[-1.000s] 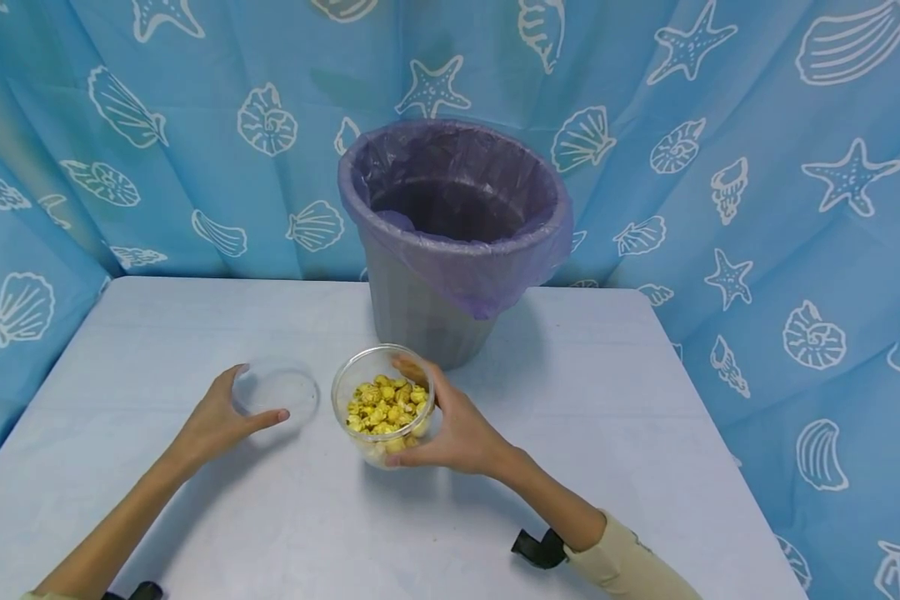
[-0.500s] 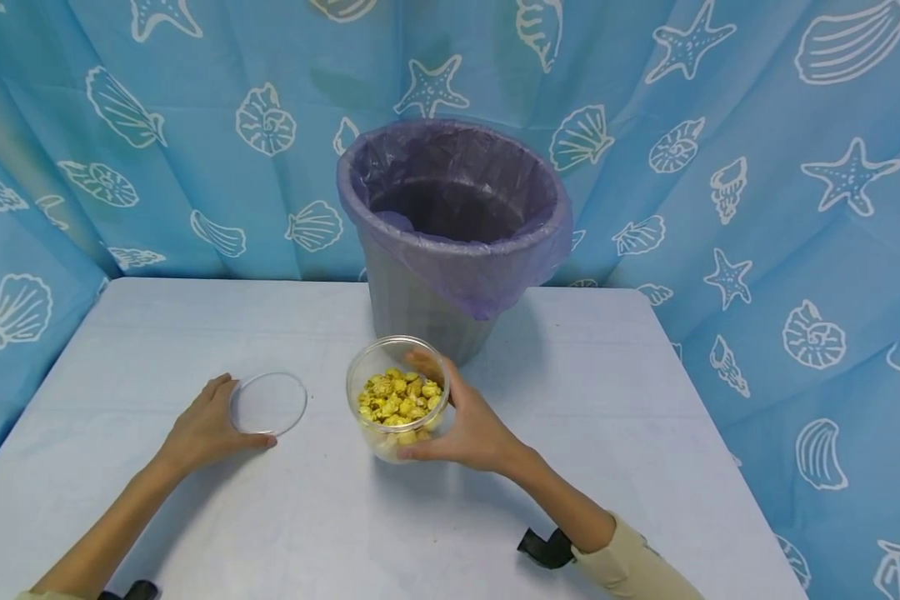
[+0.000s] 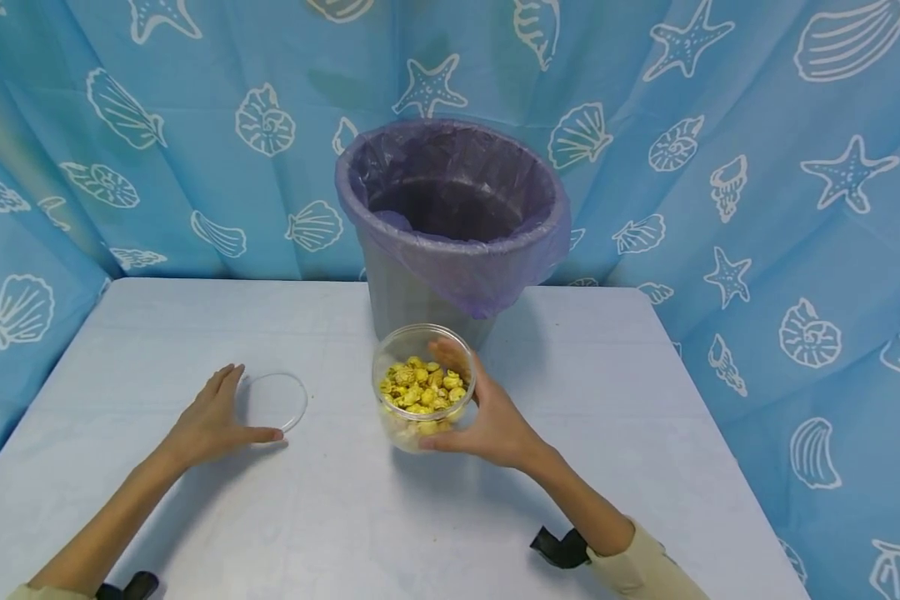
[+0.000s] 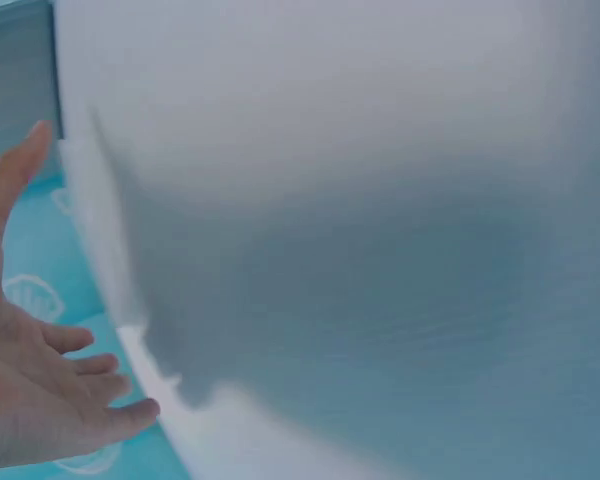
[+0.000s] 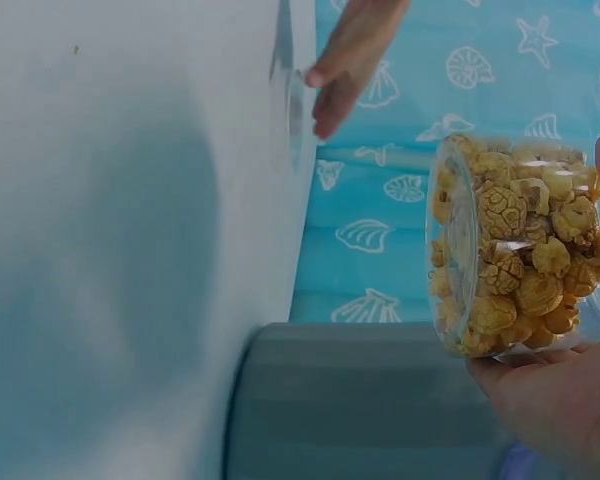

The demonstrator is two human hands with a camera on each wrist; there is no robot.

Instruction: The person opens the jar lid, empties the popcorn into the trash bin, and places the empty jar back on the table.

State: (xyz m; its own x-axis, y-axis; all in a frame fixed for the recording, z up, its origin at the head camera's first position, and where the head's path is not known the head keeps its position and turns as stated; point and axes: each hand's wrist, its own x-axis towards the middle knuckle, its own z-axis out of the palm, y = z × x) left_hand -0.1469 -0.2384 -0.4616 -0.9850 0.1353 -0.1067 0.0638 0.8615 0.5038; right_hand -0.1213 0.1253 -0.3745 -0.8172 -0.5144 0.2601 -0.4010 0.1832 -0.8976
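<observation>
My right hand (image 3: 491, 421) grips a clear round plastic tub (image 3: 397, 427) from its right side, thumb at the front and fingers behind. Yellow popcorn (image 3: 420, 385) fills its lower part. In the right wrist view a gap shows between the tub's base and the table, so it is held up in the air. A clear round lid (image 3: 276, 402) with a pale rim lies on the table at left. Beside it is my left hand (image 3: 213, 421), thumb and fingers spread around its left part without gripping it. The left wrist view shows that hand (image 4: 40, 390) with fingers apart and nothing held.
A grey bin (image 3: 412, 300) with a purple liner (image 3: 487, 279) stands at the back of the white table (image 3: 330, 517), just behind the tub. Blue shell-print curtains (image 3: 217, 183) hang behind and at the sides.
The right hand has carried the tub to the right and slightly back, towards the bin. At left the lid has been lowered onto the table, and the left hand's fingers have parted from it.
</observation>
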